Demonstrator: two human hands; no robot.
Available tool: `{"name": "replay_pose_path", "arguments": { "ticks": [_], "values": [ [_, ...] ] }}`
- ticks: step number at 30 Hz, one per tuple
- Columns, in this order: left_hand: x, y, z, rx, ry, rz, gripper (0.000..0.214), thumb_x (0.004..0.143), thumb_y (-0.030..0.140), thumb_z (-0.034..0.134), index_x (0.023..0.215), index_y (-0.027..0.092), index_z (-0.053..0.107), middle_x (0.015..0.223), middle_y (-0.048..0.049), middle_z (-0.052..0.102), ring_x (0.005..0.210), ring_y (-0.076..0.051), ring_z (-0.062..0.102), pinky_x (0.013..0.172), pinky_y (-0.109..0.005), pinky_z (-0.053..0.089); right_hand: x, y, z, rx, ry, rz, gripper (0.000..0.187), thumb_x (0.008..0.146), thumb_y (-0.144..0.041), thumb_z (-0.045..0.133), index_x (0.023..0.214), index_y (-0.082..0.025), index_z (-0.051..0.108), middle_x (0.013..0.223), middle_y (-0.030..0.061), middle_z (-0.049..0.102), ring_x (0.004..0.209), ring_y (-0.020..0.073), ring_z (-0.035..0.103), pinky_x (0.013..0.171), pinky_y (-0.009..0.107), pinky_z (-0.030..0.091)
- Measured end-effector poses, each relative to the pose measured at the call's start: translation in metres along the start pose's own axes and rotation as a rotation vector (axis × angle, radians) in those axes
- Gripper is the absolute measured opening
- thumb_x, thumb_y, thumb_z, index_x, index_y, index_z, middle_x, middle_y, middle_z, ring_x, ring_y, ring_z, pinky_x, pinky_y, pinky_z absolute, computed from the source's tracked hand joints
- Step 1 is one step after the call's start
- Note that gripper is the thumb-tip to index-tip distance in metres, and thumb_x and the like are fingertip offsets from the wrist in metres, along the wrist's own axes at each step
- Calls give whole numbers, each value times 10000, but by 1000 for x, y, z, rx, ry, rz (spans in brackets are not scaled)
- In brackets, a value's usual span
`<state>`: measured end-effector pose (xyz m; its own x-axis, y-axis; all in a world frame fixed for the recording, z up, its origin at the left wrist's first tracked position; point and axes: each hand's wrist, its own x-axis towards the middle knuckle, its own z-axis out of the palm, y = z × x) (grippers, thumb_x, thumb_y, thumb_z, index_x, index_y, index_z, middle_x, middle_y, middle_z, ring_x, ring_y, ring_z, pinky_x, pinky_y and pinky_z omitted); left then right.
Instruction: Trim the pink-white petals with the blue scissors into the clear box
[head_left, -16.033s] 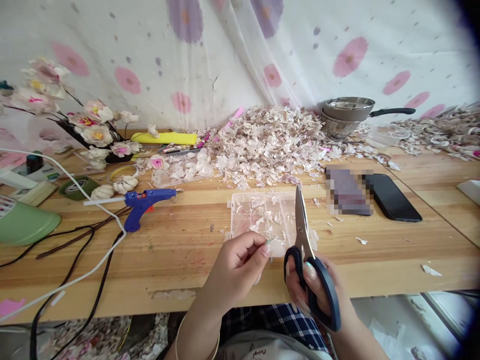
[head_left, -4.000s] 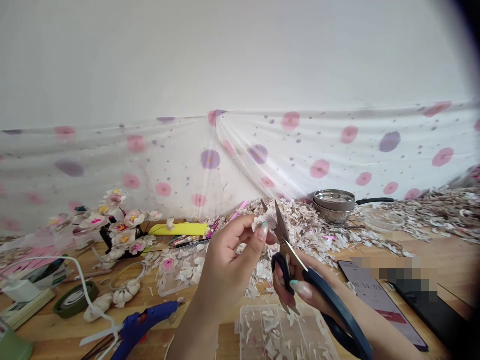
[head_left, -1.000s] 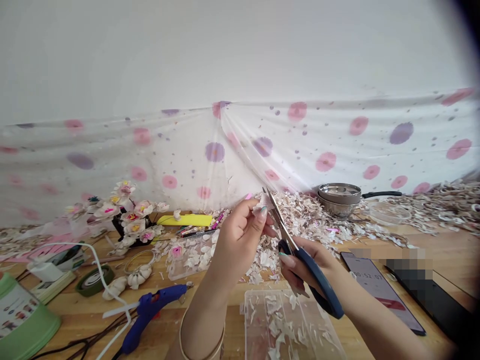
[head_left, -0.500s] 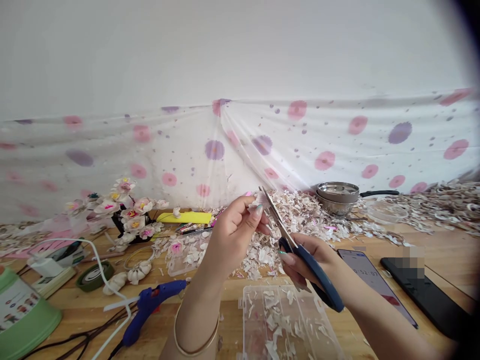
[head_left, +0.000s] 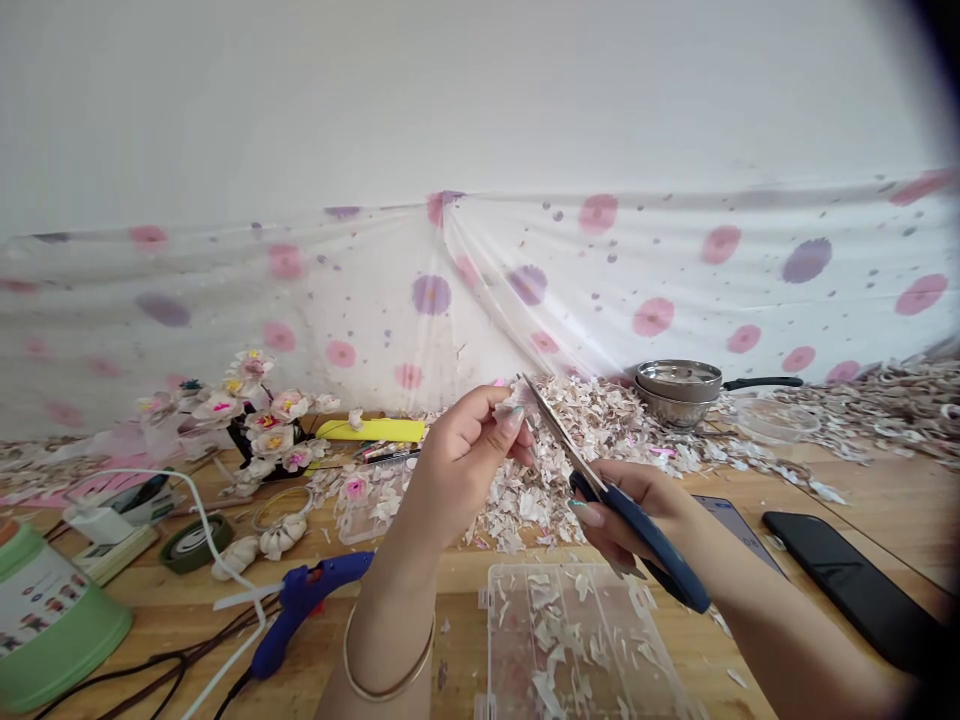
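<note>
My left hand [head_left: 461,470] pinches a small pale pink-white petal scrap [head_left: 514,402] between thumb and fingertips. My right hand [head_left: 630,510] grips blue-handled kitchen scissors [head_left: 660,555], with the steel blades [head_left: 559,435] angled up and left so they reach the scrap. Whether the blades are cutting it is too fine to tell. Below both hands sits a transparent plastic compartment box [head_left: 577,640] holding petal scraps. A gold bangle [head_left: 390,670] circles my left wrist.
A large heap of petal scraps [head_left: 570,470] covers the wooden table [head_left: 457,580] behind my hands. Steel bowls [head_left: 679,392], a blue glue gun [head_left: 300,600], white flowers [head_left: 259,420], a green tub [head_left: 52,620], cables and a black phone [head_left: 847,585] surround it.
The scissors and my right hand have shifted slightly right, and the blades tilt a little lower. The table items sit slightly differently in view. The scrap remains in my left fingers.
</note>
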<state>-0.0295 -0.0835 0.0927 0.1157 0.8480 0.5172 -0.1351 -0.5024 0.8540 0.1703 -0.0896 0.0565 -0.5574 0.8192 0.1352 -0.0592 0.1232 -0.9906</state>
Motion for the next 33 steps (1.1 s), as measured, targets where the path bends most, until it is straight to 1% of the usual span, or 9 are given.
{"name": "replay_pose_path", "arguments": {
  "ticks": [4,9,13,16,21,26,29,33],
  "values": [
    [1,-1,0,-16,-2,-5,206,856,316,672,952,157,583,716,24,639,617,-87,641,628,-196,536,0,-3,1,8,3,2,398,830,-457,711,673,-198,452,491,-81,422,443,64,361,443,203,278],
    [1,-1,-1,-9,-20,-10,180,866,309,663,926,154,594,715,23,638,620,-81,637,635,-192,532,0,-7,0,-18,5,24,393,793,-427,751,671,-199,455,486,-83,424,437,63,353,438,200,285],
    [1,-1,-2,-25,-16,-10,176,865,294,666,953,161,590,715,27,643,619,-82,637,637,-196,534,-1,-10,-2,-52,3,46,432,787,-515,722,653,-202,457,467,-76,424,424,68,348,429,208,296],
    [2,-1,-5,-23,-60,-18,165,869,289,663,938,153,600,709,25,632,620,-79,627,633,-191,526,-3,-13,-5,-85,8,69,449,770,-545,721,647,-204,455,469,-72,423,430,70,349,431,207,305],
    [3,1,-6,-36,-113,-26,150,881,296,654,915,155,613,707,27,621,627,-75,618,624,-184,511,-7,-16,-11,-114,-4,114,410,775,-519,724,684,-208,473,474,-73,429,434,73,350,438,206,316],
    [2,0,-8,-26,-149,-10,132,896,294,641,878,165,618,707,32,616,627,-65,615,627,-176,487,-9,-18,-13,-115,-27,112,409,784,-517,717,692,-207,466,471,-81,417,429,65,325,428,198,288],
    [2,-1,-9,-16,-161,-7,119,904,288,632,891,170,620,710,34,618,627,-64,615,632,-178,481,-9,-19,-15,-154,-33,105,433,805,-516,704,665,-202,442,473,-79,414,431,59,325,425,192,266],
    [3,1,-10,-20,-175,-22,117,896,286,639,915,171,623,706,31,615,616,-72,611,634,-192,493,-10,-19,-19,-190,-46,101,426,809,-512,706,665,-190,466,456,-77,417,421,56,332,413,188,237]
  ]
}}
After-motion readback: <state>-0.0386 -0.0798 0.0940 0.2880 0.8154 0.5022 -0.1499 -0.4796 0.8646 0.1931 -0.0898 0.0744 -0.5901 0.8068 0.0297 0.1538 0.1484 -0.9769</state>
